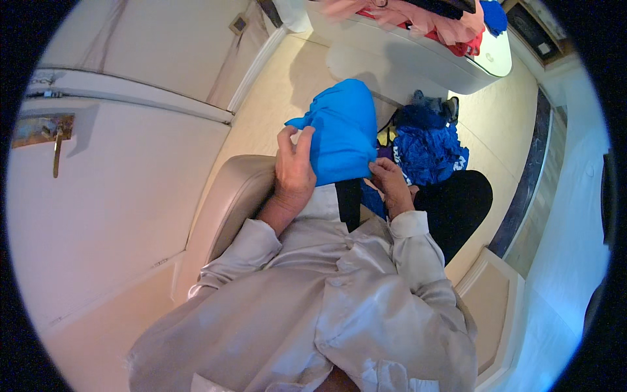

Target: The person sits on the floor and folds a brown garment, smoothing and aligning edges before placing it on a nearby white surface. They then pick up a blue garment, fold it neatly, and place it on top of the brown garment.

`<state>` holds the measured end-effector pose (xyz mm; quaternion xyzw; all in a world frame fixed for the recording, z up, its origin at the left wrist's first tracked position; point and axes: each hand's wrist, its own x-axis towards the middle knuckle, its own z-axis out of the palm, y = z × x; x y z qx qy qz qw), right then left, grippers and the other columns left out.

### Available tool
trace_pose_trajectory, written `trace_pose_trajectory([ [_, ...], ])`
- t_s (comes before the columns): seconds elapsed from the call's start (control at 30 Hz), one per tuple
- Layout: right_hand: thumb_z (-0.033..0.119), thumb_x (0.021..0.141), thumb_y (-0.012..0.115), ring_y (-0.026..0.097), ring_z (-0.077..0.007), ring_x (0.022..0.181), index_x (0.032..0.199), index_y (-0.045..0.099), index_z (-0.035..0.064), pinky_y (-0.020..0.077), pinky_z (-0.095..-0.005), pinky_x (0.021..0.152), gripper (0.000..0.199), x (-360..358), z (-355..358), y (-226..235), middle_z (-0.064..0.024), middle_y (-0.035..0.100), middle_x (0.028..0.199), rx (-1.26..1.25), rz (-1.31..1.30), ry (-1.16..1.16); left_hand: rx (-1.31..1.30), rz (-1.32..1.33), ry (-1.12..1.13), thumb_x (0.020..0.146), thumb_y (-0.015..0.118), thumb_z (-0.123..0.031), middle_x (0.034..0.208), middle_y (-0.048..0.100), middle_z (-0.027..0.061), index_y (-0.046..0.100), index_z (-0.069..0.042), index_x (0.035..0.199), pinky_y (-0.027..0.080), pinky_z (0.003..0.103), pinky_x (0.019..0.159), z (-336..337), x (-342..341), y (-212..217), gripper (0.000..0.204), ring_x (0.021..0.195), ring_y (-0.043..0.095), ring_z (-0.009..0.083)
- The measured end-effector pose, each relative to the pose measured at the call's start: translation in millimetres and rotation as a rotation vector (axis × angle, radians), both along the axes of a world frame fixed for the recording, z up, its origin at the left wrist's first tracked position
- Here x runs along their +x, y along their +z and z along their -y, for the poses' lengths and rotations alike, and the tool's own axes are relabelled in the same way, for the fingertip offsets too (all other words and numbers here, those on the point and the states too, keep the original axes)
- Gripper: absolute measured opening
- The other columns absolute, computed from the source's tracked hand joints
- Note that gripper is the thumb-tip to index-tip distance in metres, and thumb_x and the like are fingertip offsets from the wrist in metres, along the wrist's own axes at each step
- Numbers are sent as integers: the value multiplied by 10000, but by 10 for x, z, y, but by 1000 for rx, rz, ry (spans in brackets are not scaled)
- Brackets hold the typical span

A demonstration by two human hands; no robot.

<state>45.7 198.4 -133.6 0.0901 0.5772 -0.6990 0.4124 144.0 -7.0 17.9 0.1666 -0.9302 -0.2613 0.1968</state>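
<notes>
A bright blue piece of cloth (343,130), perhaps a garment, is draped in front of me over my lap and knee. My left hand (294,168) is at its left edge, fingers bent and closed on the fabric. The thumb and fingers of my right hand (392,185) pinch its lower right corner. The cloth's underside is hidden, and its exact kind cannot be made out.
Dark blue clothes (431,147) lie in a heap on the floor beyond my right knee. A white rounded bench (418,55) holds pink, red and blue clothes (450,26). A beige armrest (238,202) is beside my left arm, near a white door (111,196).
</notes>
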Motion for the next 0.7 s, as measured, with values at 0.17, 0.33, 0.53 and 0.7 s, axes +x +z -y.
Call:
trace_pose_trajectory([
  [0.17,182,905,655,616,-176,702,910,591,89,496,-326,562,113,-53,-73,-316,-66,637,833,1,312,-79,-272,-55,-233,742,663,24,1268,518,204,567,-105,1259,426,517,942,-96,-80,166,541,1080,555,378],
  [0.33,352,962,576,579,-189,610,974,583,63,498,-316,539,289,14,198,-200,-42,581,749,95,525,-110,-396,101,-526,749,672,-73,1247,552,178,600,-116,1223,379,529,1009,-412,-144,-77,481,1181,532,367],
  [0.53,227,1005,539,633,-154,910,1229,553,66,546,-283,766,276,125,207,-86,-79,669,1060,-65,-678,62,-556,170,-464,804,595,-142,1241,584,128,616,-81,1153,400,520,964,-433,-398,-173,355,1166,546,330],
  [0.7,227,992,536,633,-194,1009,1190,597,111,522,-319,899,238,13,285,24,-74,666,1122,-47,-406,-114,-354,75,-404,752,646,-75,1095,646,101,639,-73,1080,428,442,904,-343,-458,-164,328,1076,601,292],
])
